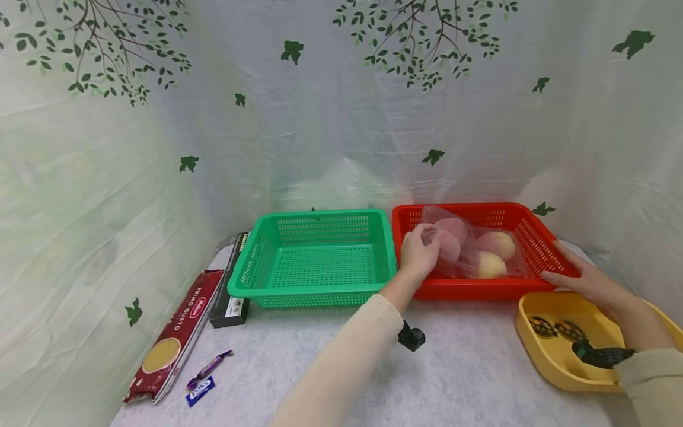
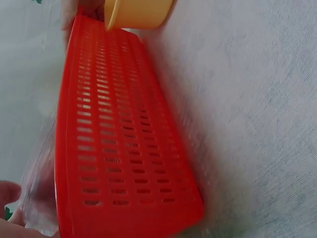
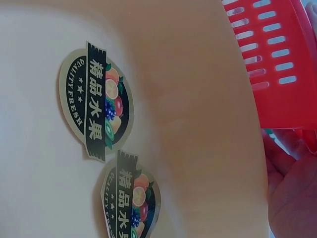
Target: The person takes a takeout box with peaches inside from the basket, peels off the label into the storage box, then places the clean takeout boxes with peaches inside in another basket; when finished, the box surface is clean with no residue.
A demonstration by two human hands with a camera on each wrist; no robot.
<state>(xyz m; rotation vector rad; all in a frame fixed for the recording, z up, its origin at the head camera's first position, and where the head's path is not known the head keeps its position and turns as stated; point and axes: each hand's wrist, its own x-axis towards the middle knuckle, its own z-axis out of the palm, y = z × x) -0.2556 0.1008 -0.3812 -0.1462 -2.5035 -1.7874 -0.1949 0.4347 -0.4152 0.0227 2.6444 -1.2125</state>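
Observation:
My left hand point(image 1: 420, 252) pinches the top of a clear plastic bag point(image 1: 469, 246) inside the red basket point(image 1: 469, 289). Round, peach-like fruits point(image 1: 491, 265), pink and yellow, show through the plastic. In the left wrist view, fingers point(image 2: 10, 193) meet the bag above the basket's rim. My right hand point(image 1: 589, 281) holds the basket's front right corner, thumb towards the front and fingers along the right side. The right wrist view shows that hand point(image 3: 294, 193) against the basket's underside and rim, partly cut off by the frame.
A green basket point(image 1: 311, 290) stands left of the red one. Beneath my right forearm is a yellow tray point(image 1: 539, 362) with fruit stickers point(image 3: 96, 101). At left lie a black box point(image 1: 229, 311), a red coffee packet point(image 1: 178, 332) and two small wrapped sweets point(image 1: 200, 390).

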